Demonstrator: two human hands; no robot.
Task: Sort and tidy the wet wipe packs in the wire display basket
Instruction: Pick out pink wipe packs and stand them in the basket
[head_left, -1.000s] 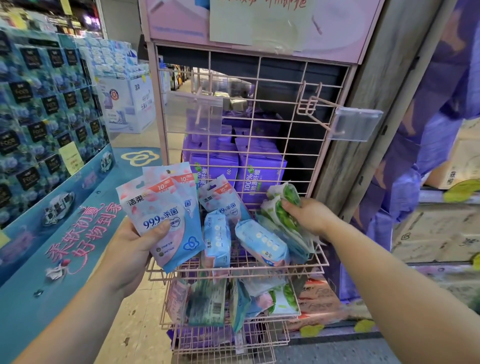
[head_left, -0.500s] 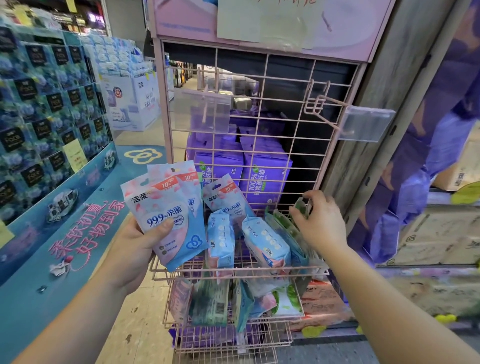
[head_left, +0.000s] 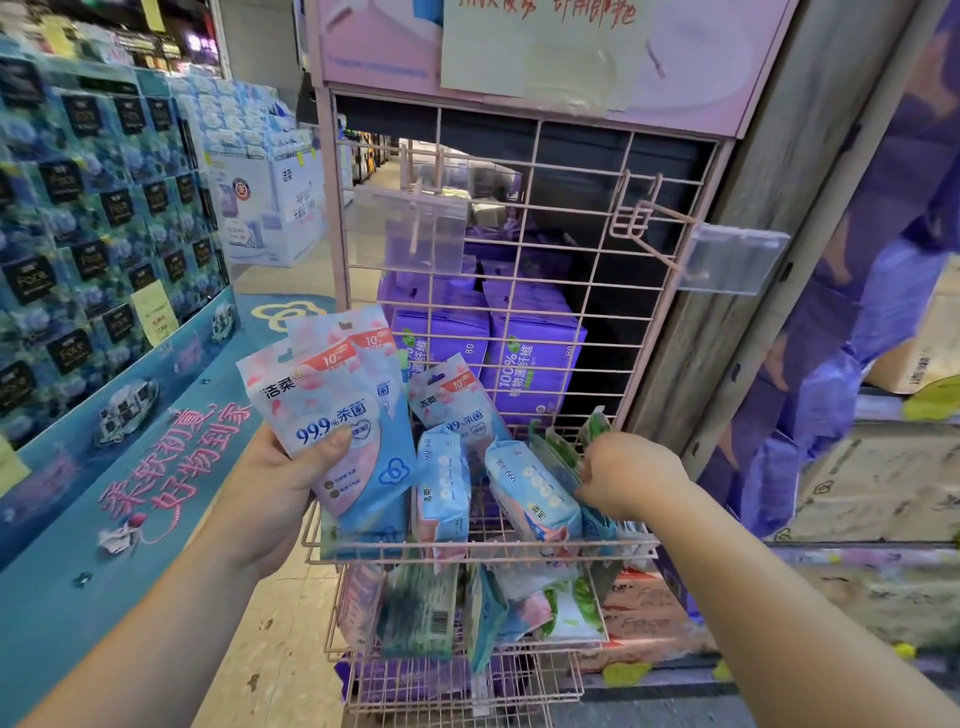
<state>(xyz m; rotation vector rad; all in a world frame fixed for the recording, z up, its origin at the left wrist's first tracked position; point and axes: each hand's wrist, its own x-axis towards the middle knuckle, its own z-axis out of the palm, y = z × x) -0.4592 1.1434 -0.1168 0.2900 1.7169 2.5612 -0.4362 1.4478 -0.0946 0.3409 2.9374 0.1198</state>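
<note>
Two pink wipe packs (head_left: 332, 415) gripped in left hand (head_left: 270, 499), right hand (head_left: 631, 475) pinching green packs (head_left: 563, 452) in wire basket (head_left: 467, 551).

Wipe packs (head_left: 530, 493) glossy plastic film; basket (head_left: 467, 551) pink coated wire.

Shop aisle: speckled beige floor (head_left: 291, 644), teal display stand (head_left: 104, 291) leftward, grey wooden pillar (head_left: 769, 218) rightward.

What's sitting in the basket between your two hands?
In the head view, between left hand and right hand: two blue packs lying on edge, and a pink pack upright behind.
</note>
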